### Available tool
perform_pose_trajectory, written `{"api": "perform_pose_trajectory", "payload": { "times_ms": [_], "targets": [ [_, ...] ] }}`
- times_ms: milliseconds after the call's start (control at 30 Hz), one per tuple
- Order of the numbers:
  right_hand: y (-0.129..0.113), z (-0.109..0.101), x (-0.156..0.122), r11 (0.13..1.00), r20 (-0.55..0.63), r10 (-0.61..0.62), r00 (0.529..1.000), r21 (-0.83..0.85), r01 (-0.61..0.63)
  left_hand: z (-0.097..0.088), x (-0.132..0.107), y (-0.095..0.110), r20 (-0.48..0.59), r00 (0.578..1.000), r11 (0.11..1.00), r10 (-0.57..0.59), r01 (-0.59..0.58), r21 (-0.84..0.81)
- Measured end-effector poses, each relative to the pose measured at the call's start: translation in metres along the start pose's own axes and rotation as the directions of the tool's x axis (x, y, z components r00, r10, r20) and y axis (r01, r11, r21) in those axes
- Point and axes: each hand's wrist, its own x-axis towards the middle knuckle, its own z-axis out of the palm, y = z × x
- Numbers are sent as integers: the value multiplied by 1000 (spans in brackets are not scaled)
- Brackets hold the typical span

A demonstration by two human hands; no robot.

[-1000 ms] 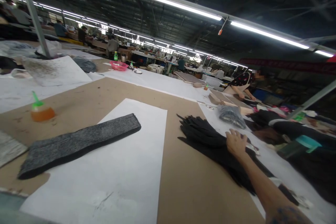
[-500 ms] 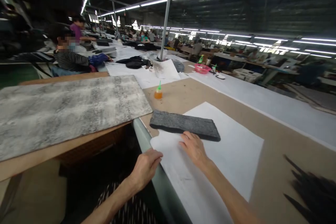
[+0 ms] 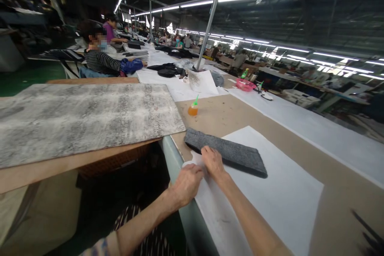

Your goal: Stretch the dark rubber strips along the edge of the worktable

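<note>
A large white paper sheet point(image 3: 270, 192) lies over the table's front edge, its near left corner bunched up between my hands. My left hand point(image 3: 188, 184) is closed on that corner at the edge of the table. Close beside it, my right hand point(image 3: 213, 163) has its fingers curled down and closed on the same paper; the fingertips are partly hidden. Just beyond my right hand, a dark grey folded strip of fabric point(image 3: 229, 150) rests partly on the sheet and partly on the brown table covering.
A small bottle of orange liquid point(image 3: 193, 109) stands behind the fabric. On the left lies a grey-white mottled board point(image 3: 90, 120). A pole point(image 3: 211, 18), a pink basket point(image 3: 245, 85) and dark cloth pieces point(image 3: 166, 70) are farther back. A co-worker in stripes point(image 3: 100, 62) sits at the left.
My left hand has come rightward to the paper's corner, close against my right hand. The corner is now bunched between them. The whole view has shifted and tilted somewhat.
</note>
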Motion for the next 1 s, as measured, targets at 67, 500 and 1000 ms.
{"api": "perform_pose_trajectory", "payload": {
  "times_ms": [67,500,1000],
  "targets": [
    [6,-5,-1,1000,3,14,1000,14,-14,2,5,0,14,1000,996,10,-11,84],
    [6,-12,-11,997,41,1,999,74,-4,17,34,-10,-61,995,951,-73,88,295],
    [31,3,-3,738,-10,547,837,478,-477,16,38,-8,33,989,892,-144,115,438]
  ]
}}
